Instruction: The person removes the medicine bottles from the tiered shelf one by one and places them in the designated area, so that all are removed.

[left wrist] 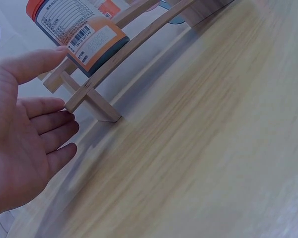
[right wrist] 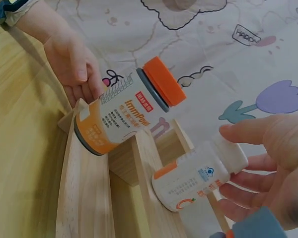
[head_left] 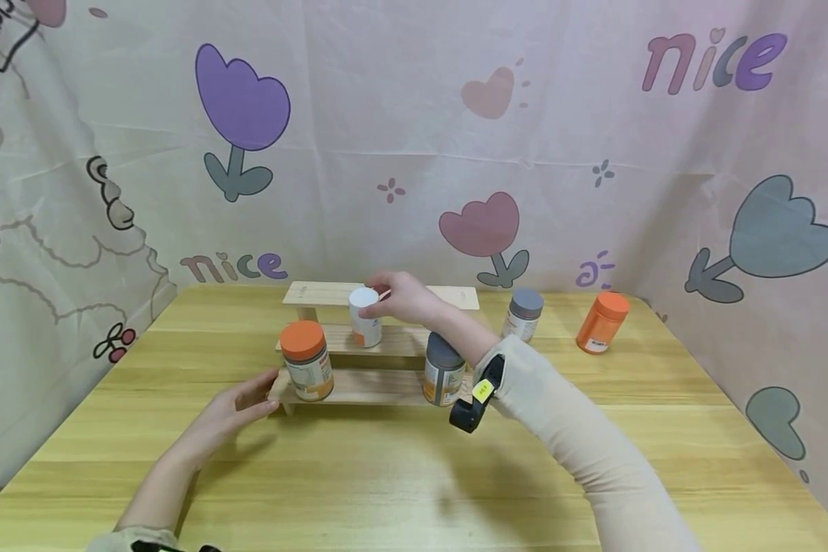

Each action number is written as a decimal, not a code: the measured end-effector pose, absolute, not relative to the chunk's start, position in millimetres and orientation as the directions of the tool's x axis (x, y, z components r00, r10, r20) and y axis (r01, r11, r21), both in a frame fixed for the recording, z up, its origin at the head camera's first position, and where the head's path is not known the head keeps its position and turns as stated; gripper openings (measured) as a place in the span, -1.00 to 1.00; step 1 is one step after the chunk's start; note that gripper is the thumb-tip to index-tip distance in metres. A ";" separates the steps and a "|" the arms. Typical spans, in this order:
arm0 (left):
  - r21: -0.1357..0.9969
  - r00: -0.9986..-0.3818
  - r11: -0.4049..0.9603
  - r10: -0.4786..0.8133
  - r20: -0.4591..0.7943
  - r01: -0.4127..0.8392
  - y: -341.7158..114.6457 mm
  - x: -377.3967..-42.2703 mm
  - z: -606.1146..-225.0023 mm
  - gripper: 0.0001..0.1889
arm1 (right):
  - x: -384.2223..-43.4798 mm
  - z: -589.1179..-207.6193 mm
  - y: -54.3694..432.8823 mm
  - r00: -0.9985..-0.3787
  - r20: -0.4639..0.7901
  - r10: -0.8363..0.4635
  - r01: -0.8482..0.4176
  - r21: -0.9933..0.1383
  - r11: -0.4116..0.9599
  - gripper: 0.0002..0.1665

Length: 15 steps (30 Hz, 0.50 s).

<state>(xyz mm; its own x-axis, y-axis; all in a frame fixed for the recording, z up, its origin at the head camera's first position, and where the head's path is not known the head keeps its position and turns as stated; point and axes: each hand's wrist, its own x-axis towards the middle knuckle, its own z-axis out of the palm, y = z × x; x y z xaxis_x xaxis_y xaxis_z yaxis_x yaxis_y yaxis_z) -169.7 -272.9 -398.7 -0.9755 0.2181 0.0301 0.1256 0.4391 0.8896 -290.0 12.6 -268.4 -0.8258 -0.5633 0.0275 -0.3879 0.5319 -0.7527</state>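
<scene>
A white bottle (head_left: pixel 365 326) with a white cap stands on the middle step of a wooden tiered rack (head_left: pixel 379 387). My right hand (head_left: pixel 409 297) pinches it near the cap, thumb on one side and fingers on the other, in the right wrist view too. My left hand (head_left: pixel 229 414) lies at the left end of the lowest step, its fingers fairly straight and touching the wood in the left wrist view (left wrist: pixel 30 114). Beside that hand, an orange-capped jar (head_left: pixel 307 364) sits on the lowest step. A grey-capped jar (head_left: pixel 444 372) stands at that step's right end, partly behind my right forearm.
Right of the rack, another grey-capped bottle (head_left: pixel 523 314) stands on the wooden table (head_left: pixel 386 475). Farther right is an orange bottle (head_left: pixel 603 323). A printed cloth (head_left: pixel 359 138) hangs behind and along the sides. The rack's top step (head_left: pixel 324 293) is partly hidden by my right hand.
</scene>
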 end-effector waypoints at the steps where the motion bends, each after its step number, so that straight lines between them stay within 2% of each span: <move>1: 0.889 -0.976 0.440 0.218 0.030 0.126 -273.1 -169.7 -398.8 -0.31 | -289.7 -268.8 11.7 -0.817 0.034 -0.576 -0.404 -0.746 0.529 -0.39; 6: 0.888 -0.976 0.445 0.214 0.024 0.119 -273.6 -169.9 -399.2 -0.31 | -289.3 -269.7 8.8 -0.784 0.061 -0.618 -0.480 -0.690 0.542 -0.53; 15: 0.890 -0.975 0.438 0.219 0.033 0.128 -273.0 -169.6 -399.5 -0.32 | -289.3 -269.0 16.4 -0.801 0.049 -0.596 -0.469 -0.669 0.577 -0.55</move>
<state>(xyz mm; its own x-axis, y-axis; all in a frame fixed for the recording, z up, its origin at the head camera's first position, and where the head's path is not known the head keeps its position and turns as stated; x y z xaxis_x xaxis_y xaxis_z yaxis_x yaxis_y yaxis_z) -169.6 -273.0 -399.5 -0.9753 0.2186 0.0325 0.1279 0.4383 0.8897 -289.3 16.4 -269.0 -0.8015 -0.5960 0.0486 -0.4694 0.5767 -0.6686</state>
